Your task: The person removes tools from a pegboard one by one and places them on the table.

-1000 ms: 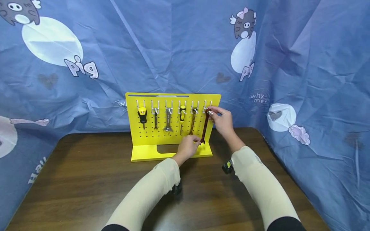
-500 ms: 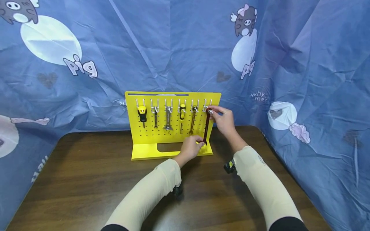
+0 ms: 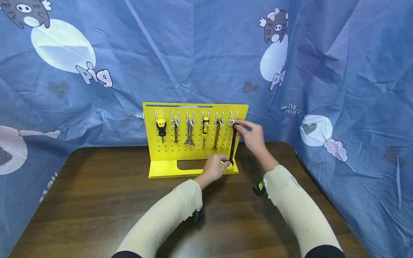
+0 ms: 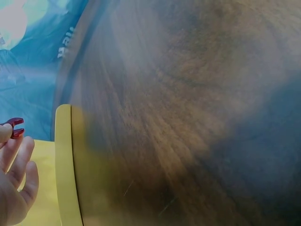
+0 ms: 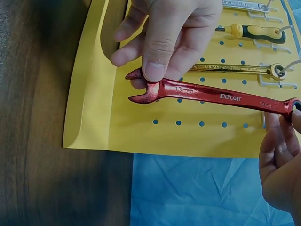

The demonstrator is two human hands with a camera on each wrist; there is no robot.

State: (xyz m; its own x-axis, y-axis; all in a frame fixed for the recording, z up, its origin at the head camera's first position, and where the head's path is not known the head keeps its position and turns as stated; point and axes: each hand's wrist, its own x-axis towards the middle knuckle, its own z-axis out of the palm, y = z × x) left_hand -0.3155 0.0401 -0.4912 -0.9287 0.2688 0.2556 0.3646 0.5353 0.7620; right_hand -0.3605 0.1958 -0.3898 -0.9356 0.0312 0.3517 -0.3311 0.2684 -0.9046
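Both hands hold a red combination wrench (image 3: pixel 233 143) upright in front of the right end of a yellow pegboard (image 3: pixel 200 154). My left hand (image 3: pixel 214 168) pinches its open end between thumb and fingers, low near the board's base. At the top, my right hand (image 3: pixel 254 138) pinches the ring end, close by the rightmost hook (image 3: pixel 233 120). The right wrist view shows the wrench (image 5: pixel 221 96) marked 13mm and EXPLOIT, with thumbs on both ends. Only its red tip (image 4: pixel 17 128) shows above the left fingers in the left wrist view.
Other tools hang in a row: a stubby screwdriver (image 3: pixel 161 125), a small wrench (image 3: pixel 175 133), an adjustable wrench (image 3: pixel 189 133), a yellow-black screwdriver (image 3: pixel 205 127) and a gold wrench (image 3: pixel 217 135). The board stands on a brown table (image 3: pixel 106 200) before a blue curtain (image 3: pixel 193 53).
The red wrench has shifted slightly right with both hands, its lower end swinging a little right and down. Both hands keep their pinch on it. The head view has shifted slightly.
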